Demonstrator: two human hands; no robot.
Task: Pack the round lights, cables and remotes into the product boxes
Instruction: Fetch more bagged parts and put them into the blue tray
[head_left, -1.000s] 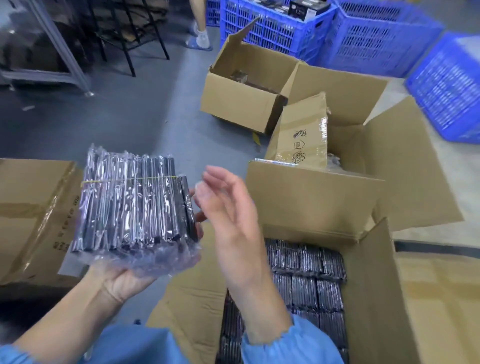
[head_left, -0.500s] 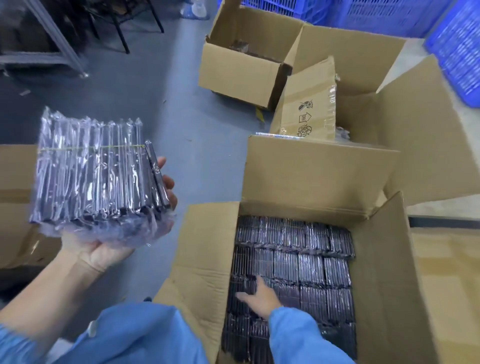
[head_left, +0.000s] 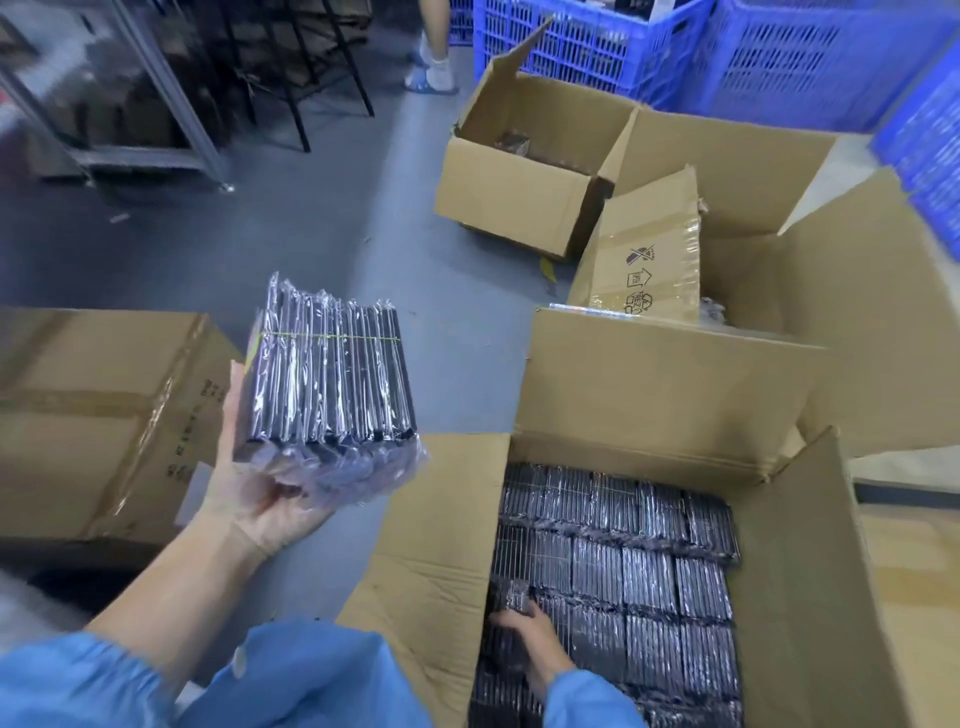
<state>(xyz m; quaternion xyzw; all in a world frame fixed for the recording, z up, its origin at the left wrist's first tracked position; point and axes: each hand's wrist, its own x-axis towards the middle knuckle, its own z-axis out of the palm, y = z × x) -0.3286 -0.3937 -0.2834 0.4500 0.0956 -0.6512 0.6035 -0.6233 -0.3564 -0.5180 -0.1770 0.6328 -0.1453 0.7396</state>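
Note:
My left hand holds a banded bundle of black remotes in clear plastic sleeves up over the grey floor, left of the open carton. My right hand is down inside that open cardboard carton, its fingers curled round another bundle of wrapped remotes at the carton's near left corner. The carton is filled with rows of the same wrapped black bundles.
A taped shut carton stands at the left. Two more open cartons sit behind, with blue plastic crates beyond them. A person's feet stand at the top. A metal frame is at the far left.
My right hand dropped from beside the held bundle into the carton and has closed on a bundle there. My left hand keeps its bundle, now tilted more on end.

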